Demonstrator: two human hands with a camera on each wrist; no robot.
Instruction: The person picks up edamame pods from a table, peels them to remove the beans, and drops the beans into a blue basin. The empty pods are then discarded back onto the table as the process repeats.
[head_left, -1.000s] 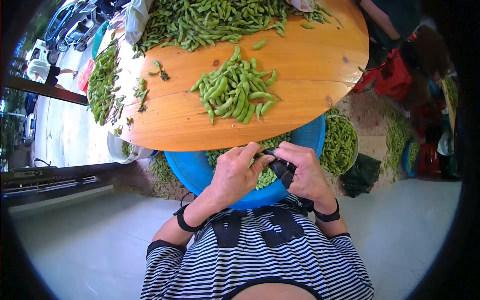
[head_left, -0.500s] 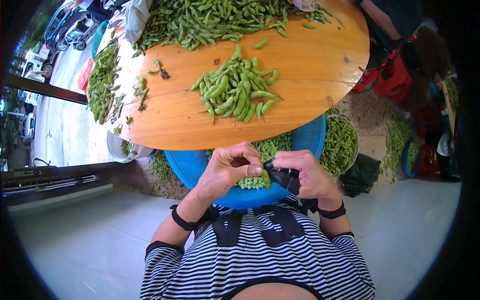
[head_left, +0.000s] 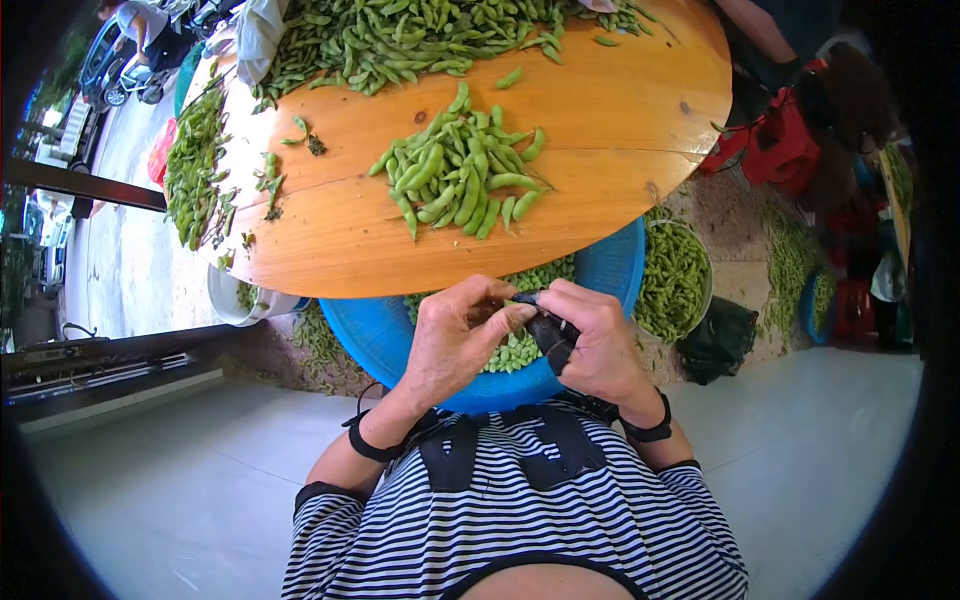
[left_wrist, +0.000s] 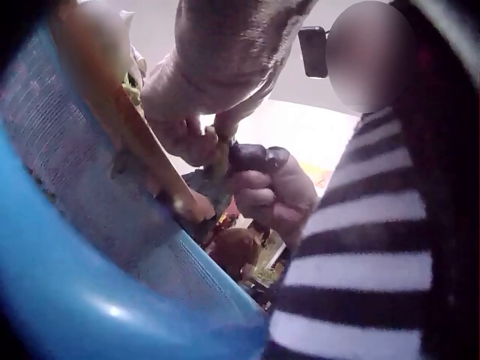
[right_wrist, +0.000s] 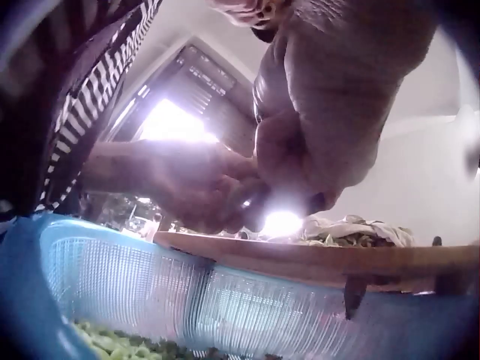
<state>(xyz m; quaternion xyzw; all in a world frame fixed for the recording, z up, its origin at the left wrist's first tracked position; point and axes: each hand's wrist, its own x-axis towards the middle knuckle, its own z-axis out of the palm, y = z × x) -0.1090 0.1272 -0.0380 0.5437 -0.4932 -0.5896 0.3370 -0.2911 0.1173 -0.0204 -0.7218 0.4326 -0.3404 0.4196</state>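
My left hand (head_left: pixel 455 335) pinches a green soybean pod (left_wrist: pixel 219 159) between thumb and fingertips. Meeting it from the other side, my right hand (head_left: pixel 598 345) has curled fingers and a black cover (head_left: pixel 550 338) on the thumb, its tips at the pod. Only a sliver of the pod shows between the hands in the head view. Both hands are over a blue basket (head_left: pixel 350 345), where shelled green beans (head_left: pixel 515 355) lie. Just beyond, a small heap of pods (head_left: pixel 465 175) sits on the wooden table (head_left: pixel 340 240).
A larger mass of pods (head_left: pixel 400 45) covers the table's far side, with stalky pods (head_left: pixel 195 170) along its left edge. To the right stands a bucket of pods (head_left: pixel 675 285) beside a dark bag (head_left: pixel 718 340). A white bucket (head_left: pixel 230 300) is at the left, under the table edge.
Half a second ago a pod hung lower in the left fingers, apart from the right palm. Now both hands have risen slightly and come together at the fingertips.
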